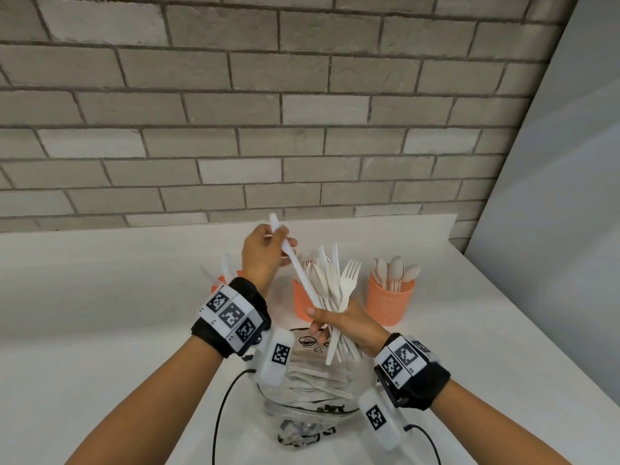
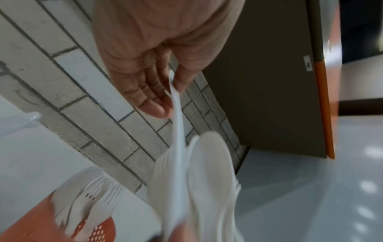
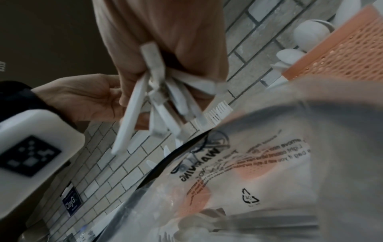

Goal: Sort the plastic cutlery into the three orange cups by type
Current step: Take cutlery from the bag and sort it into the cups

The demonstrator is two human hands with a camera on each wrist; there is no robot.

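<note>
Plastic cutlery (image 1: 335,290) is bunched in our right hand (image 1: 349,325), fingers wrapped tight around the handles, heads fanned upward just in front of the middle cup, a fork (image 1: 349,275) standing tallest on the right of the bunch. Our left hand (image 1: 265,253) pinches the upper end of one long white knife (image 1: 298,263) between thumb and fingertips, its lower end still down in the bunch. It looks like we're drawing a single piece out while the other hand keeps the rest steady, which makes sense: one hand is the holder, the other the picker.

Now the cups. The right orange cup (image 1: 391,302) is well stocked with spoons (image 1: 396,268), bowls up. The middle orange cup (image 1: 302,302) sits behind the bunch, and what it holds is hard to make out from here. The left orange cup (image 1: 219,283) is mostly hidden by our left wrist, with a couple of white pieces poking out above it; their type we cannot tell for certain.

Below our hands a clear plastic bag (image 1: 308,394) lies on the white counter (image 1: 100,313), with more white pieces inside. So plenty remains, we'd judge, and this knife probably heads for the left cup.
</note>
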